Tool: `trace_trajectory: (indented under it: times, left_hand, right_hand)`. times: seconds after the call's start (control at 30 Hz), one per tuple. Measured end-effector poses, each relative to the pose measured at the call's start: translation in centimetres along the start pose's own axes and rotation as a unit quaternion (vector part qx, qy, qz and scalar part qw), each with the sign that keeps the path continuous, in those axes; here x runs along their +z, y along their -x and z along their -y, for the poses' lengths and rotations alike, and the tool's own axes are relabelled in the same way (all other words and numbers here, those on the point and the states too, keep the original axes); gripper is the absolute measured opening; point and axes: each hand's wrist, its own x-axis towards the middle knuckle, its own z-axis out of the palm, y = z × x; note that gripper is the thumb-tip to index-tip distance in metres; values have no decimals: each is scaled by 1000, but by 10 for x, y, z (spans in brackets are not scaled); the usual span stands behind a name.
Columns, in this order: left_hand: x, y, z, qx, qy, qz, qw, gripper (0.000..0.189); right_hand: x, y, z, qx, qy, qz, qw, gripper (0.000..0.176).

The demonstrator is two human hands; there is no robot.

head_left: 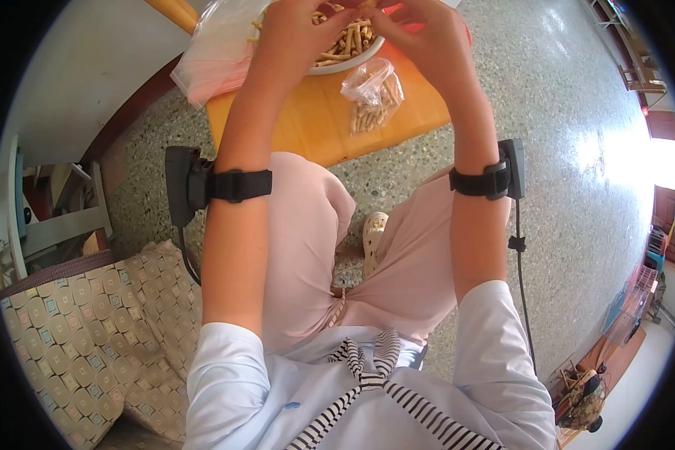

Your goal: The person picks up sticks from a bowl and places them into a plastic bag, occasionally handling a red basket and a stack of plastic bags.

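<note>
At the top edge of the view, a white bowl [350,64] of short brown sticks [346,43] stands on a small wooden table [292,124]. Over the bowl's left side is my left hand [298,30], its fingers bent inward. My right hand [421,26] is over the right side, thumb and fingers brought together near a small light piece. The fingertips of both hands nearly meet and are partly cut off by the frame, so what they hold is unclear. A clear plastic bag [375,94] with similar sticks lies in front of the bowl.
Flat clear plastic bags [217,64] with pinkish edges lie at the table's left. Something red [469,34] shows beside my right wrist. A patterned cloth seat [90,330] is at lower left; a cable [525,300] hangs by my right arm.
</note>
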Motion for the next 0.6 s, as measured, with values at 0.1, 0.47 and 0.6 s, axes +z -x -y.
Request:
trace_trajectory:
  times: [0.1, 0.47, 0.6]
  left_hand:
    - [-3, 0, 1, 14, -20, 5, 1000, 23]
    - [-8, 10, 9, -63, -104, 140, 983, 16]
    - [-8, 12, 8, -51, -153, 192, 968, 15]
  right_hand:
    - [-9, -2, -1, 47, 21, 0, 999, 16]
    - [-13, 21, -58, 111, 101, 248, 957, 28]
    - [-9, 24, -62, 114, 129, 269, 948, 28]
